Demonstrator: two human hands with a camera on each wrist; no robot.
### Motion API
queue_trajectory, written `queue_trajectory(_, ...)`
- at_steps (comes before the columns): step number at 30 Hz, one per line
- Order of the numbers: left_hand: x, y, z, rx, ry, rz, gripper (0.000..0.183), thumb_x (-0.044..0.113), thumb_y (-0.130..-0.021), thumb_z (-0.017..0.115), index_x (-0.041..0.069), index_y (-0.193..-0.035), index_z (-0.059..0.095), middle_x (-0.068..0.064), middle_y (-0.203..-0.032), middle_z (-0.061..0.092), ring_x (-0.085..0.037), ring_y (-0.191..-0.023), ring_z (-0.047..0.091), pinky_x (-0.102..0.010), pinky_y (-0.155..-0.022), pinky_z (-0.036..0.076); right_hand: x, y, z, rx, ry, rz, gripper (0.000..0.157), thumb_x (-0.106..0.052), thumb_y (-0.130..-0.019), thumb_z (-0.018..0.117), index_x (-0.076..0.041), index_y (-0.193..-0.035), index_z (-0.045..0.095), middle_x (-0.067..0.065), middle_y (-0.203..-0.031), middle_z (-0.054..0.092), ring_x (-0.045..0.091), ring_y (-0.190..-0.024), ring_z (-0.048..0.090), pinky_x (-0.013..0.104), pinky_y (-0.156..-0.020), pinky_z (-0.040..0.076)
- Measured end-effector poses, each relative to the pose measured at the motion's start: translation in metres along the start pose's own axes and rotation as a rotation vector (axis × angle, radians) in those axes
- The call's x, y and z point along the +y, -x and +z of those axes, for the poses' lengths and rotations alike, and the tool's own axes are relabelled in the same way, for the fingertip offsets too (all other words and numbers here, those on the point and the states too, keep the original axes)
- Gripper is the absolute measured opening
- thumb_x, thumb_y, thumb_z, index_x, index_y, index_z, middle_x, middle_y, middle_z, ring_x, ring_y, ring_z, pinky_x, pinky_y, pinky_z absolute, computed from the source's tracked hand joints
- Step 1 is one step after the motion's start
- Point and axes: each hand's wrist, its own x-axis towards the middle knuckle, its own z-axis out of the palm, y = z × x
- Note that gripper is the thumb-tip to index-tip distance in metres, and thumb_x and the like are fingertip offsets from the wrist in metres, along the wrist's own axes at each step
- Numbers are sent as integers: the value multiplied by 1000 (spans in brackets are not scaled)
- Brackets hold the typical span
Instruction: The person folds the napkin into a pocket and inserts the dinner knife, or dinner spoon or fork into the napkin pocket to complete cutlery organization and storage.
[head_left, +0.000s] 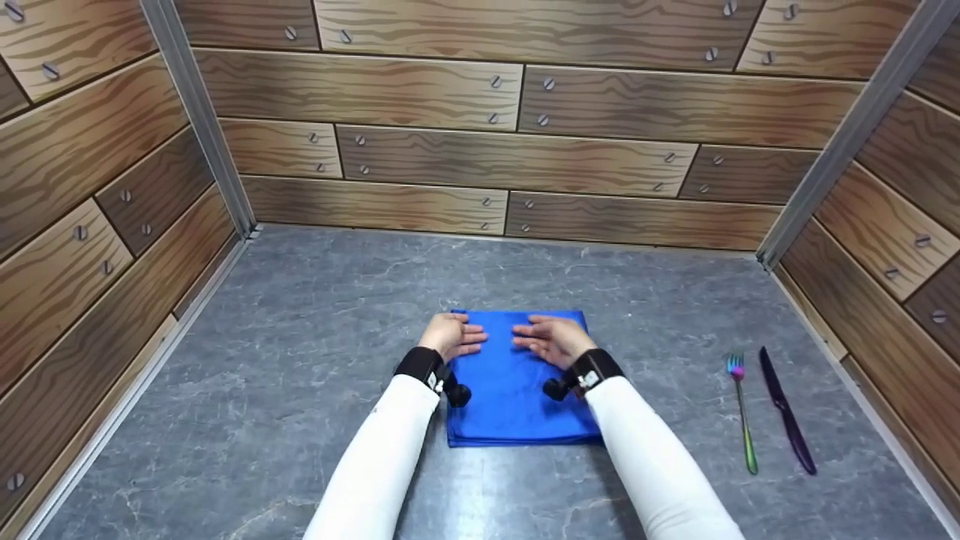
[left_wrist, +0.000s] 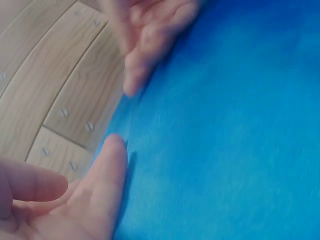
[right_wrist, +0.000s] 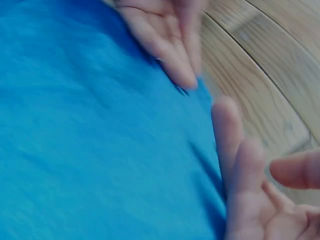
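Note:
A folded blue cloth (head_left: 502, 397) lies flat on the grey tabletop, its layered edge showing at the near side. Over its upper left part is my left hand (head_left: 453, 337), fingers straight and pointing right. Facing it, my right hand (head_left: 553, 340) is above the upper right part, its fingers extended to the left and slightly blurred. A gap separates the fingertips of the two hands. Both wrist views show the blue cloth (left_wrist: 225, 130) close by, with nothing held in either palm. Whether the fingers touch the fabric I cannot tell.
To the right lie a rainbow-coloured fork (head_left: 741, 412) and a dark purple knife (head_left: 786, 412), side by side with handles toward me. Wood-patterned walls (head_left: 465, 157) enclose the grey tabletop (head_left: 315, 360) at the back and both sides.

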Motion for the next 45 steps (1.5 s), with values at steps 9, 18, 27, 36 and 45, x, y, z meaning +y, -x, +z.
queue_trajectory(9, -4, -3, -10, -22, 184, -52, 56, -9, -106, 28, -8, -162, 24, -35, -153, 52, -44, -146, 52, -50, -123, 44, -4, 15, -60, -18, -348, 12, 69, -4, -112, 29, -13, -169, -8, 9, -177, 11, 23, -130, 69, 18, -99, 57)
queue_trajectory(18, 0, -2, -13, -42, 192, -71, 61, -12, -104, 29, -7, -164, 19, -35, -155, 49, -43, -147, 50, -48, -125, 42, -14, 38, -67, 7, -128, -99, 65, -18, -114, 40, -3, -169, 8, 13, -171, 33, 23, -148, 55, 30, -119, 45)
queue_trajectory(27, -1, -4, -13, -43, 143, -35, 61, -13, -101, 31, -10, -161, 25, -34, -144, 61, -38, -134, 66, -43, -114, 54, 10, 63, -59, -199, 158, 24, 57, -25, -114, 41, 6, -161, 28, 9, -142, 70, 10, -111, 73, 29, -94, 58)
queue_trajectory(36, -1, -4, -12, -29, 195, -70, 61, -13, -103, 30, -7, -163, 23, -34, -152, 53, -41, -144, 56, -46, -122, 46, 24, 106, -83, -248, 386, 64, 45, -26, -111, 51, 7, -141, 53, -1, -113, 81, 10, -100, 79, 22, -82, 62)
queue_trajectory(45, 2, -1, -13, -30, 196, -65, 60, -12, -104, 29, -7, -163, 23, -34, -154, 51, -43, -146, 52, -48, -124, 43, 31, 137, -107, -359, 465, -20, 44, -24, -112, 50, 13, -136, 54, -1, -116, 80, 8, -105, 78, 21, -80, 61)
